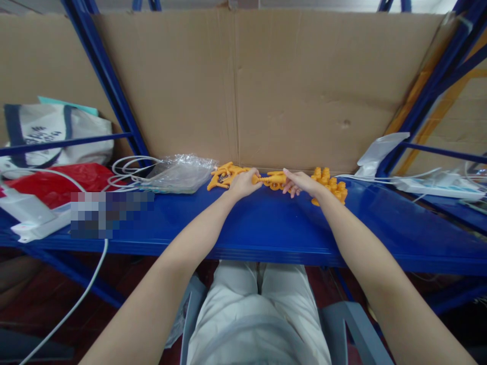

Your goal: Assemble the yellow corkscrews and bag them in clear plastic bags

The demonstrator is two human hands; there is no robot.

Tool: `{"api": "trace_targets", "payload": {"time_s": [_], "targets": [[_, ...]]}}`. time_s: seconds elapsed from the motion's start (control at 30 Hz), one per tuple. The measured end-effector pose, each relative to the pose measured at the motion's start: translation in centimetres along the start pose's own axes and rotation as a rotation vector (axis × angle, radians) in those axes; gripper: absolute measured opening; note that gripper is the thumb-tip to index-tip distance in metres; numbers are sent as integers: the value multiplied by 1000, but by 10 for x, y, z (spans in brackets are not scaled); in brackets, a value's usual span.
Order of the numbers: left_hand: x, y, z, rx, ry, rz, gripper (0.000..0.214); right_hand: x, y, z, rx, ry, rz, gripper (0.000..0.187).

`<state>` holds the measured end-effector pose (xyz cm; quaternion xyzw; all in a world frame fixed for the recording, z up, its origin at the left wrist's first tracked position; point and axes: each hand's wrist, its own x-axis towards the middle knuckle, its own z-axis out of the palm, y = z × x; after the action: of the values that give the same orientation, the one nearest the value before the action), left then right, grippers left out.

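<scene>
My left hand point(244, 185) is closed, thumb and fingers pinching a yellow-orange plastic screw-like piece point(262, 180) by its wider end. Its ribbed shaft points to the right. More small yellow plastic pieces, some ring-shaped point(274, 185), lie just beyond, between my two hands. My right hand point(300, 183) is at their right end, with thumb and fingers apart and close to the pieces. Whether its fingertips touch one is hard to tell. Behind my left hand lies a yellow openwork part point(224, 175). A cluster of yellow knob-shaped pieces point(330, 185) sits behind my right wrist.
The blue shelf table point(274, 228) backs onto a cardboard panel point(289, 91) between blue posts. At left are clear plastic bags point(182, 172), a red bag point(72, 180), white cables and a power strip point(41, 223). Another power strip point(441, 188) lies at right.
</scene>
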<state>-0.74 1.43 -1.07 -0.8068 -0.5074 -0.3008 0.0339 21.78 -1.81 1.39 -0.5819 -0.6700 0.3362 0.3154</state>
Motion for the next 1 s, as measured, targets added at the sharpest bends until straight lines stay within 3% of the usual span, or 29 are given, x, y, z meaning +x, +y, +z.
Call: {"api": "trace_targets", "payload": {"time_s": [0.1,0.43,0.6,0.87,1.0], "targets": [[0,0,1,-3,3,-7,28,-3,0,-4,41,-2,-79,38],[0,-1,2,5,21,10,28,1,3,-4,31,18,-122,21],[0,-2,2,-3,24,20,28,1,1,-5,-21,-11,-103,36],[-1,0,2,-9,12,24,28,-2,-3,1,78,-42,-2,61],[-1,0,2,-5,12,32,28,-5,-6,4,96,-29,34,63]]}}
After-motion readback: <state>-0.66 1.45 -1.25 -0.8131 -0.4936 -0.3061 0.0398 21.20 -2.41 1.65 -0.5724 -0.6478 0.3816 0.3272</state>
